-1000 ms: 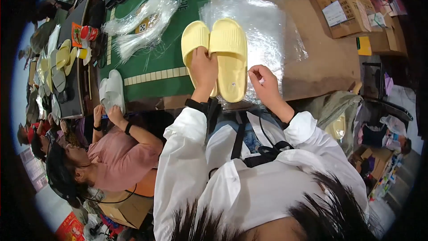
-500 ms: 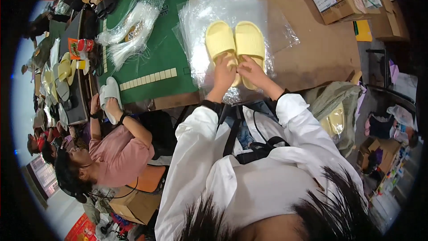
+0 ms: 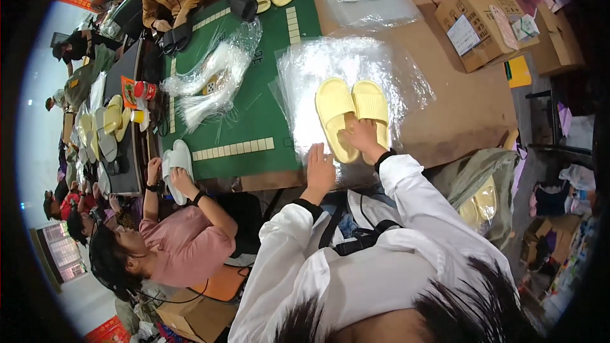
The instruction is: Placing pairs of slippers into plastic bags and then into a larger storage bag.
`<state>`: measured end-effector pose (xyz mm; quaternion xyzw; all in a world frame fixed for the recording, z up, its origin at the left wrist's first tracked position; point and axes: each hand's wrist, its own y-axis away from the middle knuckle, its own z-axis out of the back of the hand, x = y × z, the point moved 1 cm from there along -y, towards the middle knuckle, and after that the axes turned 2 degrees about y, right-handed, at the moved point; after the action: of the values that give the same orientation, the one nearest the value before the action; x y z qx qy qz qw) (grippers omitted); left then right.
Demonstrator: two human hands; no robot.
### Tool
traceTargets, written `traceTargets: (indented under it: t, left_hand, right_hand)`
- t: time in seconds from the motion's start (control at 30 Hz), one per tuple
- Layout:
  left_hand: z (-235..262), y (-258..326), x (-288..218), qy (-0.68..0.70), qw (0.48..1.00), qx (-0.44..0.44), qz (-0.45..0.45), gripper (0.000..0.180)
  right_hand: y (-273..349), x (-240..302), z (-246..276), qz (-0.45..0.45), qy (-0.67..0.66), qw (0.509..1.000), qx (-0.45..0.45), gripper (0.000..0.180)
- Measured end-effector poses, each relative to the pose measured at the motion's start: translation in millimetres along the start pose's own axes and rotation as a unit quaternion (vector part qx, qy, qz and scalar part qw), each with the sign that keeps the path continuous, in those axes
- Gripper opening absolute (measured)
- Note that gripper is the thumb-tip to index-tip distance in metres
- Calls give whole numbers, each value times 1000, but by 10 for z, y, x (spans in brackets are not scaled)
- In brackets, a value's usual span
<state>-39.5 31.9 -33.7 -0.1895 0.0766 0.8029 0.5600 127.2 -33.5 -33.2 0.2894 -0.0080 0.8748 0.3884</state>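
A pair of pale yellow slippers (image 3: 335,103) lies side by side, toes away from me, on a stack of clear plastic bags (image 3: 298,82). My right hand (image 3: 362,137) is at the heel end of the pair, its fingers closed on the slippers' inner edges. To the left of the heels, my left hand (image 3: 320,168) rests on the near part of the bags. Its fingers are stretched out and it holds nothing.
On the green mat (image 3: 273,101) to the left lies a bundle of white strands (image 3: 213,86) in plastic. A co-worker at left handles a white slipper (image 3: 178,164). A cardboard box (image 3: 480,22) stands far right. Bagged yellow slippers (image 3: 481,204) sit in a sack at right.
My left hand has let go of the slippers and moved left onto the bags. My right hand stays on the slippers. The whole view has shifted, showing more of the table's far side.
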Motion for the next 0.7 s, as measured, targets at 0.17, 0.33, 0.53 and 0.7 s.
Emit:
traceTargets:
  t: [0.17,0.33,0.53,0.7]
  left_hand:
    - [20,-227,114,64,996,-34,57,38]
    - [9,-460,95,126,985,-79,88,51]
    - [-167,-986,-323,6,983,20,-185,48]
    - [-353,-1273,-565,-6,967,99,-235,46]
  right_hand:
    - [98,-42,110,-26,-170,985,-30,44]
    - [688,-97,434,-40,-400,912,-87,20]
    - [1133,-403,671,-104,-443,857,-242,12]
    - [1518,-664,627,-178,-387,851,-308,17]
